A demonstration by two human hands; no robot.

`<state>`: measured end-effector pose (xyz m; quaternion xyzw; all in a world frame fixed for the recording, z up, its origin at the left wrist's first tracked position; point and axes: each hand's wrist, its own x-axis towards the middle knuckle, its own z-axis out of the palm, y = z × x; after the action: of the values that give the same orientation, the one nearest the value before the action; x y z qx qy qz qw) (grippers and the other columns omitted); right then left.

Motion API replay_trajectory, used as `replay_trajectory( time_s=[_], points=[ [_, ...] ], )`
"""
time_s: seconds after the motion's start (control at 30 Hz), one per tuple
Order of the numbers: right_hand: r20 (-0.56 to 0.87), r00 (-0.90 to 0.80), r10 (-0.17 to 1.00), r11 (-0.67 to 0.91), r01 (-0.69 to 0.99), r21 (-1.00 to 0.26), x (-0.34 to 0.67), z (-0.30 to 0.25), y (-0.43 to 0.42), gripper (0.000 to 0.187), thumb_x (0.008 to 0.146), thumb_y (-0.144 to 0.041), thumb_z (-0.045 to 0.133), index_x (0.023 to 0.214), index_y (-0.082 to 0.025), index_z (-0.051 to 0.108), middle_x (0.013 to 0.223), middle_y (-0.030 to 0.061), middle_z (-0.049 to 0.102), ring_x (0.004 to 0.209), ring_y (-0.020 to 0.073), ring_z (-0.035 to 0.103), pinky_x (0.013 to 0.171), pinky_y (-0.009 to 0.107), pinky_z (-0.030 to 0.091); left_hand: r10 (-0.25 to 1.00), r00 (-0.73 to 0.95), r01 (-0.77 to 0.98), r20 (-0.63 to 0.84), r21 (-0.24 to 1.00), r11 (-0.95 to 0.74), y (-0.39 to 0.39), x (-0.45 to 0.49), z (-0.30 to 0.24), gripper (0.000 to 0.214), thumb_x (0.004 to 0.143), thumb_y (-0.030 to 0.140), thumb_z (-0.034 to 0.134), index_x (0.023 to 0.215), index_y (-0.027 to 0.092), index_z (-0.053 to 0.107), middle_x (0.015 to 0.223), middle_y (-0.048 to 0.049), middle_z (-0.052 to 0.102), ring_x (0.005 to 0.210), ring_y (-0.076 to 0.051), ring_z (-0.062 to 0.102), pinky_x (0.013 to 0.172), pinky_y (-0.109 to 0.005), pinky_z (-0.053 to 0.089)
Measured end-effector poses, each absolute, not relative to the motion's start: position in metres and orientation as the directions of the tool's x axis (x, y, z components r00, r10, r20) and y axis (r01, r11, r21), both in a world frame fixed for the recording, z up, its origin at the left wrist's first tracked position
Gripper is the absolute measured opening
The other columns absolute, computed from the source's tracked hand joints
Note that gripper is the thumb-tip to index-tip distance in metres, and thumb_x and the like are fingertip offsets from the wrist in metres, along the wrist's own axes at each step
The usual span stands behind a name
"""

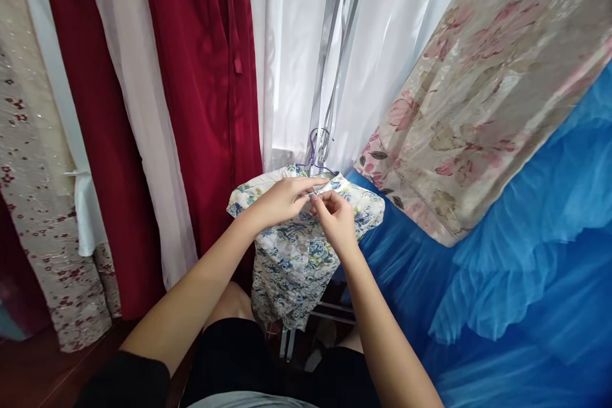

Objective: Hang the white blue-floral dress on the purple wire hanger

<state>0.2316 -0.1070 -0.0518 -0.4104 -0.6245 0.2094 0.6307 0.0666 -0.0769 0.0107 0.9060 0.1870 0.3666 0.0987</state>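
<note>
A small blue-and-white floral garment (291,261) hangs on a purple hanger (313,152) from a metal rack pole (329,76). Both my hands meet at its collar, near the top centre. My left hand (280,201) is closed, pinching the collar fabric from the left. My right hand (337,217) is closed too, pinching the same spot from the right, fingertips touching those of the left hand. What the fingertips hold besides the fabric is too small to make out.
Hanging garments crowd round: dark red dresses (201,76), pale pink and white ones (138,108), a beige sequined one (33,191) at left, white sheer fabric (287,44) behind, a pink floral dress (488,89) and blue tulle (526,255) at right. Dark wooden floor (33,376) lies below left.
</note>
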Motion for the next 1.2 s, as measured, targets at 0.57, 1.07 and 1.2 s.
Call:
replay_trajectory(
  time_s=[0.57,1.07,1.2],
  points=[
    [0.581,0.069,0.811,0.49,0.463,-0.739,0.248,-0.107,-0.103,0.026,0.088,-0.037,0.059,0.068,-0.02,0.058,0.057,-0.0018,0.053,0.052,0.0133,0.047,0.053,0.025,0.035,0.438,0.11,0.319,0.892,0.386,-0.866,-0.042,0.037,0.028,0.027,0.086,0.008,0.057,0.108,0.017,0.071,0.104,-0.0048,0.074,0.098,-0.017,0.069,0.091,-0.031,0.055],
    [0.063,-0.462,0.885,0.23,0.316,-0.921,0.268,-0.154,-0.121,0.026,0.084,-0.03,0.063,0.061,-0.019,0.06,0.052,-0.0011,0.065,0.048,0.0128,0.055,0.051,0.023,0.041,0.995,0.04,-0.065,0.091,0.994,-0.089,-0.011,0.014,-0.132,0.019,0.062,0.016,0.074,0.078,0.013,0.063,0.067,-0.0026,0.064,0.059,-0.014,0.057,0.058,-0.025,0.045],
    [0.03,-0.429,0.903,0.218,0.395,-0.893,0.284,-0.163,-0.132,0.031,0.07,-0.04,0.083,0.087,-0.016,0.071,0.072,0.0011,0.072,0.065,0.0178,0.064,0.059,0.027,0.048,0.901,0.375,-0.046,0.219,0.975,-0.218,-0.056,0.052,-0.112,0.02,0.068,0.024,0.08,0.082,0.013,0.07,0.082,-0.0054,0.069,0.075,-0.017,0.063,0.07,-0.027,0.049]
  ],
)
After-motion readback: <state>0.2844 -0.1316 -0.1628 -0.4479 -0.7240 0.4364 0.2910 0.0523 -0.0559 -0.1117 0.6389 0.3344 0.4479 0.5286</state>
